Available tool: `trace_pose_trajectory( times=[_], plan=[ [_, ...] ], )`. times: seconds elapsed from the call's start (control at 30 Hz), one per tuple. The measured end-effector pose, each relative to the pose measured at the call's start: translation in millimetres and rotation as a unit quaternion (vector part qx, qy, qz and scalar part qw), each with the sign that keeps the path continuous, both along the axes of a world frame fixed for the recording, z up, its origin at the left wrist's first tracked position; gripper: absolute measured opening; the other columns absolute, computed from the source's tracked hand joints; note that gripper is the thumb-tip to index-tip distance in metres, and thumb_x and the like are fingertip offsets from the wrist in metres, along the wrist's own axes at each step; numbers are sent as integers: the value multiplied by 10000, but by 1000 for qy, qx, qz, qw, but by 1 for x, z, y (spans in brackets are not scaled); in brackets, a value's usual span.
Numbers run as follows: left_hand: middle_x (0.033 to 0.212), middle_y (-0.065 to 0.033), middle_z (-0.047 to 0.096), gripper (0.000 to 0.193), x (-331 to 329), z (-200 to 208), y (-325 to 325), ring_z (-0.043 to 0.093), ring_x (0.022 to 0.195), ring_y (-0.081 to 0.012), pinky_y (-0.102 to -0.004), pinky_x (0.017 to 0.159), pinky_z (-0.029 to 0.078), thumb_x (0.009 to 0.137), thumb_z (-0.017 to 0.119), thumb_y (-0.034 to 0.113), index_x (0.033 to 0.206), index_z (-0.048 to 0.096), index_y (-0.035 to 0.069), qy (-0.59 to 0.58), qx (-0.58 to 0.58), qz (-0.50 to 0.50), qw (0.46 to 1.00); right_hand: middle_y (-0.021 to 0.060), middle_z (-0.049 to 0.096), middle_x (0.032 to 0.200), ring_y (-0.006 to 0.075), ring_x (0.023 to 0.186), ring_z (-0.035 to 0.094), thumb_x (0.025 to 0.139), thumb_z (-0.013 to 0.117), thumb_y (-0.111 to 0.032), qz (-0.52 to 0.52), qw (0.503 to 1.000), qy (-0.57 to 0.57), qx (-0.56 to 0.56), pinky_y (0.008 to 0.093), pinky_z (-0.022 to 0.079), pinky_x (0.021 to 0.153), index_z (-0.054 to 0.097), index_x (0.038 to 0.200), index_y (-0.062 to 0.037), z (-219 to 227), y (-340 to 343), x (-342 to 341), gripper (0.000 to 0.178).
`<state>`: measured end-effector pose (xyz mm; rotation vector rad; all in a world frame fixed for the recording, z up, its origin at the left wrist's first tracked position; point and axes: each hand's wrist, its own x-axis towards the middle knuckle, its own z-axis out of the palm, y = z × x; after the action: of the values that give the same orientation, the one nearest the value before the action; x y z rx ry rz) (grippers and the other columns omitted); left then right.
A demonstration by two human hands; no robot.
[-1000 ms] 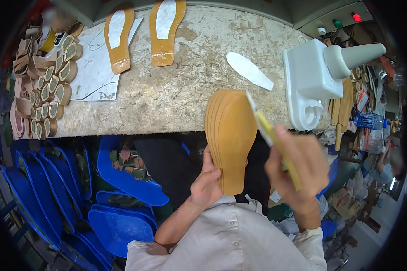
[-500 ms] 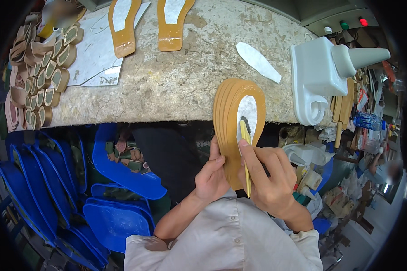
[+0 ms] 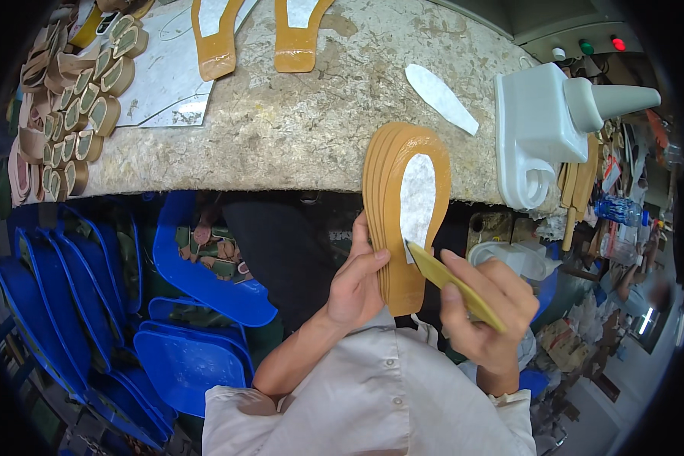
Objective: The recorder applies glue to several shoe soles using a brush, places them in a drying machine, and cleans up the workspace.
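My left hand is closed round the left edge of a fanned stack of tan insoles, its thumb lying on top. The stack is held over the bench's near edge, rounded ends pointing away from me. On the top insole lies a long white patch. My right hand grips a flat yellow tool with a dark tip. That tip meets the narrow near end of the patch; whether it presses on it I cannot tell. Beyond the stack, a loose white patch rests on the bench.
Two more patched insoles lie at the bench's far side, near a white board. Piled strap-like pieces cover the left end. A white plastic container with a grey cone spout stands right. Blue plastic tubs are lower left.
My right hand has moved right and turned, so the yellow tool now shows its broad side. Its tip has slid toward me, from the patch's middle to its near end.
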<state>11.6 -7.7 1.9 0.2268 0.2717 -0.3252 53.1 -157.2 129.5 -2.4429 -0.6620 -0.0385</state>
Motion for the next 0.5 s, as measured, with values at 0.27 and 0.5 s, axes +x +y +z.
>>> trace_pose_trajectory(
  times=[0.27, 0.5],
  plan=[
    [1489, -180, 457, 605, 11, 2, 8, 510, 1340, -315, -492, 1139, 395, 993, 418, 169, 1558, 216, 88, 18, 7, -45, 999, 89, 628, 785, 116, 683, 546, 840, 692, -97, -206, 962, -19, 179, 263, 417, 647, 733, 1062, 88, 0, -43, 12, 292],
    [1464, -229, 495, 620, 7, -11, 21, 529, 1336, -332, -491, 1135, 415, 974, 481, 213, 1533, 305, 9, -9, 17, -78, 997, 45, 592, 845, 110, 695, 519, 894, 676, -141, -211, 921, 85, 315, 246, 376, 616, 709, 1114, 92, -32, -72, 8, 322]
  ],
)
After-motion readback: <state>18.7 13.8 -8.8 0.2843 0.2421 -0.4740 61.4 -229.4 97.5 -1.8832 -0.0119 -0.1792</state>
